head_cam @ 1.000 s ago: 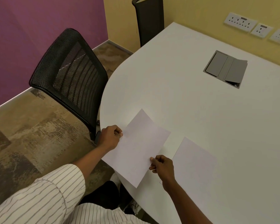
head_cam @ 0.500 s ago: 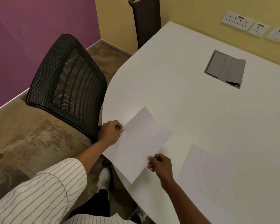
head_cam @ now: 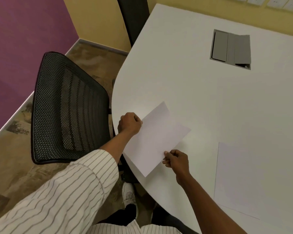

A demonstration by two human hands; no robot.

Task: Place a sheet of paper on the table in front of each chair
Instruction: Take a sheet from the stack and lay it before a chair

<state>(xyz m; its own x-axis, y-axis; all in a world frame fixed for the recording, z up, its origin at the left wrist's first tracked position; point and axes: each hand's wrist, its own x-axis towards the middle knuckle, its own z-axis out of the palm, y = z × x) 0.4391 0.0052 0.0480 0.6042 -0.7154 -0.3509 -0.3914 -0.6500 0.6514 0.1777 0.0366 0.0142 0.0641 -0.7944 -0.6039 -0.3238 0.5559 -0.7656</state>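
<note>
both hands on one sheet of paper point(head_cam: 156, 139) over the near curved edge of the white worktop point(head_cam: 184, 81), just beside the black mesh chair point(head_cam: 66, 108). left hand point(head_cam: 129, 124) fingers curled, pinching its left edge; right hand point(head_cam: 177, 160) fingers pinching its right edge. sheet tilted diagonally, near corner overhanging the edge. second sheet point(head_cam: 254, 179) lies flat to the right. grey cable hatch point(head_cam: 230, 48) further back

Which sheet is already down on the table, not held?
The sheet at the right, lying flat and untouched; the other sheet is pinched between left hand and right hand.
</note>
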